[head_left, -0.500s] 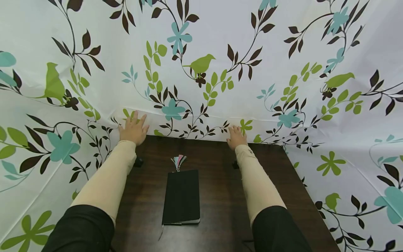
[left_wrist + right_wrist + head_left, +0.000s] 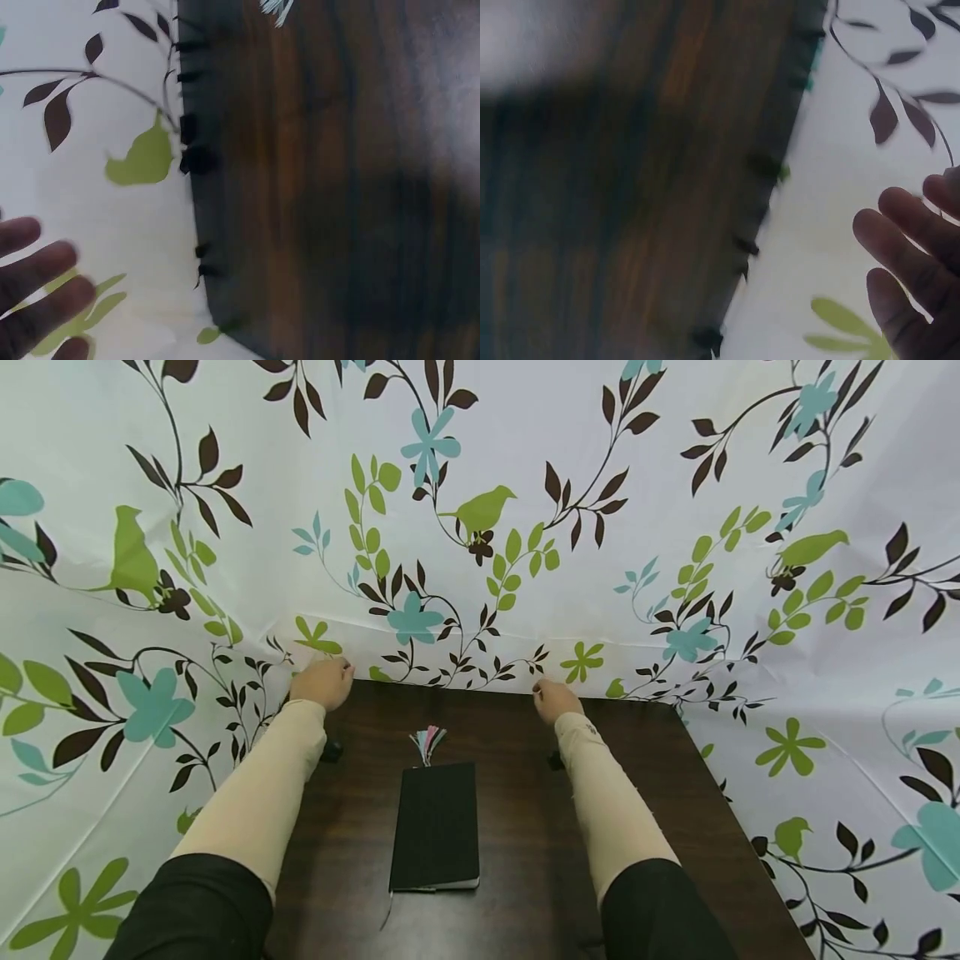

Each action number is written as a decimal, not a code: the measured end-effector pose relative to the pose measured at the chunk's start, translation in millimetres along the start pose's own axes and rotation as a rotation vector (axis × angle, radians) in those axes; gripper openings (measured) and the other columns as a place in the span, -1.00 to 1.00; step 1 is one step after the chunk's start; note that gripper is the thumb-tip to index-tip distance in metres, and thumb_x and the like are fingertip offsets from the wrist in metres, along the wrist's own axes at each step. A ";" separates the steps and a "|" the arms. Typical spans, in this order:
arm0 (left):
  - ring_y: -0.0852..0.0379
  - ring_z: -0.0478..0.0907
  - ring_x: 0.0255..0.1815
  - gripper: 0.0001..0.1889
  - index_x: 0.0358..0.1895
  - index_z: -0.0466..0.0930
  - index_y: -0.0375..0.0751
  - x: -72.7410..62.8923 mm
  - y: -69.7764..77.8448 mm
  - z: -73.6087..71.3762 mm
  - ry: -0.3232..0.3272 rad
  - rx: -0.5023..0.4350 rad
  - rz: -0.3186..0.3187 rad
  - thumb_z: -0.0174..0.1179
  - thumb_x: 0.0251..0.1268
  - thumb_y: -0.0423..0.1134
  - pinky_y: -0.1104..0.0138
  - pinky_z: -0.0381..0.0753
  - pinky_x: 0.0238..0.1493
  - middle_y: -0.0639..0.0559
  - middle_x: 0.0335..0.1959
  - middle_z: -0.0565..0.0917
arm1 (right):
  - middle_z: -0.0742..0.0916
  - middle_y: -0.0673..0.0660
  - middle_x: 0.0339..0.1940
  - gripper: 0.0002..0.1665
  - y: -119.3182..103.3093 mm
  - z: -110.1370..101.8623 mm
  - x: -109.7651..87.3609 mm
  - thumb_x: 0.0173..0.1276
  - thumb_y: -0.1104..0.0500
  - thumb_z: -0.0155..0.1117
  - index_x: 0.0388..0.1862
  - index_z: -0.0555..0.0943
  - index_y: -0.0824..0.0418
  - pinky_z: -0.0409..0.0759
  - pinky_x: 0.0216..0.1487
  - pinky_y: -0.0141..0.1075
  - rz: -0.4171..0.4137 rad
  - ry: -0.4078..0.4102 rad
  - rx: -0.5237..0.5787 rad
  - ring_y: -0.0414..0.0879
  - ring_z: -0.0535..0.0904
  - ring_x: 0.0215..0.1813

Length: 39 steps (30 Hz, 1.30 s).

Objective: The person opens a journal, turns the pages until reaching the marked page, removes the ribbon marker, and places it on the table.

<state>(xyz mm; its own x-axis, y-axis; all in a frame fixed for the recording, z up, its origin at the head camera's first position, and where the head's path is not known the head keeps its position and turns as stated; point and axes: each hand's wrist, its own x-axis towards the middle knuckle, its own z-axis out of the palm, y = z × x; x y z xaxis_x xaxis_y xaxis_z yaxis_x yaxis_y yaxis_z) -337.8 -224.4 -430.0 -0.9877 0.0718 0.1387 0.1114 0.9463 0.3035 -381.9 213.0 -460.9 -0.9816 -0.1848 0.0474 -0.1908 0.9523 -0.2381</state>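
Note:
A black notebook (image 2: 435,827) lies closed on the dark wooden table (image 2: 517,827), between the two forearms. Striped tassel strands (image 2: 427,743) in pink, white and blue stick out past its top edge, and a thin ribbon trails from its lower left corner. My left hand (image 2: 322,682) is at the table's far left edge by the patterned sheet, its fingers loosely bent and holding nothing. On the other side my right hand (image 2: 557,700) hovers near the same far edge, also holding nothing. Both wrist views show relaxed, slightly spread fingers (image 2: 45,300) before the sheet.
A white sheet (image 2: 570,585) printed with leaves, flowers and green birds rises behind the table and along both sides. Small black objects (image 2: 330,750) sit under the wrists. The table's right edge slants down toward the lower right.
Half a second ago both hands had their fingers extended up against the sheet. Now the fingers are bent and both hands sit slightly lower. The notebook has stayed in place.

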 end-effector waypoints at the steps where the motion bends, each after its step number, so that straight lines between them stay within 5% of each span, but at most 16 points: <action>1: -0.32 0.65 -0.07 -0.58 0.15 0.59 -0.37 -0.3 -0.2 5.6 -0.013 -0.006 0.012 -0.16 0.62 -0.14 -0.23 0.60 -0.08 -0.33 -0.03 0.70 | 0.76 0.23 0.02 -0.66 -2.1 6.6 -1.3 0.60 0.14 0.07 0.18 0.63 0.26 0.63 0.08 0.02 -0.011 -0.002 0.004 0.13 0.69 0.03; 5: -0.09 0.65 -0.40 -0.65 -0.03 0.68 -0.31 -5.6 0.8 35.8 -0.062 -0.034 0.045 -0.10 0.56 -0.20 -0.07 0.64 -0.30 -0.16 -0.32 0.73 | 0.77 0.18 0.01 -0.68 -14.4 39.5 -11.2 0.59 0.10 0.11 0.15 0.65 0.21 0.63 0.07 0.01 -0.049 -0.047 0.047 0.09 0.70 0.02; 11: -0.04 0.67 -0.39 -0.69 -0.05 0.72 -0.26 -23.5 13.2 71.6 -0.083 -0.093 0.060 -0.02 0.53 -0.21 -0.05 0.66 -0.32 -0.13 -0.24 0.76 | 0.78 0.16 -0.02 -0.71 -41.3 78.7 -35.3 0.58 0.11 0.16 0.12 0.66 0.20 0.64 0.02 0.00 -0.105 -0.092 0.191 0.06 0.71 -0.03; 17: 0.02 0.64 -0.40 -0.71 -0.01 0.73 -0.21 -46.9 27.2 98.0 -0.156 -0.137 0.067 0.01 0.54 -0.19 0.00 0.64 -0.34 -0.10 -0.19 0.77 | 0.74 0.19 0.07 -0.62 -62.1 95.0 -65.2 0.62 0.11 0.10 0.25 0.61 0.27 0.63 0.01 -0.04 -0.151 -0.165 0.338 0.04 0.69 -0.03; 25: 0.08 0.64 -0.37 -0.75 -0.01 0.73 -0.14 -77.4 42.0 125.3 -0.179 -0.202 0.069 0.08 0.54 -0.18 0.02 0.63 -0.30 -0.02 -0.21 0.76 | 0.73 0.24 0.03 -0.54 -80.5 105.1 -91.8 0.59 0.20 0.14 0.37 0.49 0.35 0.65 -0.02 -0.08 -0.147 -0.106 0.536 0.04 0.69 -0.05; 31: 0.04 0.68 -0.26 -0.73 0.11 0.68 -0.13 -98.4 62.6 124.0 -0.140 -0.289 0.076 0.09 0.55 -0.15 0.02 0.65 -0.20 -0.05 -0.09 0.76 | 0.71 0.23 0.01 -0.37 -106.7 103.9 -115.6 0.59 0.23 0.11 0.55 0.23 0.32 0.65 -0.18 -0.22 -0.046 -0.038 0.826 -0.03 0.67 -0.18; 39: -0.24 0.52 0.27 -0.45 0.48 0.30 -0.28 -127.8 101.4 96.4 -0.201 -0.562 0.072 -0.09 0.66 0.00 -0.18 0.44 0.27 -0.27 0.28 0.56 | 0.64 0.32 0.19 -0.51 -149.1 97.9 -147.2 0.62 0.25 0.04 0.44 0.39 0.37 0.72 -0.16 -0.10 -0.093 -0.020 1.076 0.08 0.71 -0.03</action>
<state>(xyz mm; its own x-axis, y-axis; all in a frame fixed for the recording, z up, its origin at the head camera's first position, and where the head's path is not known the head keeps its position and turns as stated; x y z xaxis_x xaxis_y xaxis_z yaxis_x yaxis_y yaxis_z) -210.8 -107.2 -507.8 -0.9709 0.2393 0.0131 0.1653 0.6292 0.7595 -209.0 74.4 -527.3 -0.9611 -0.2589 0.0961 -0.1563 0.2235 -0.9621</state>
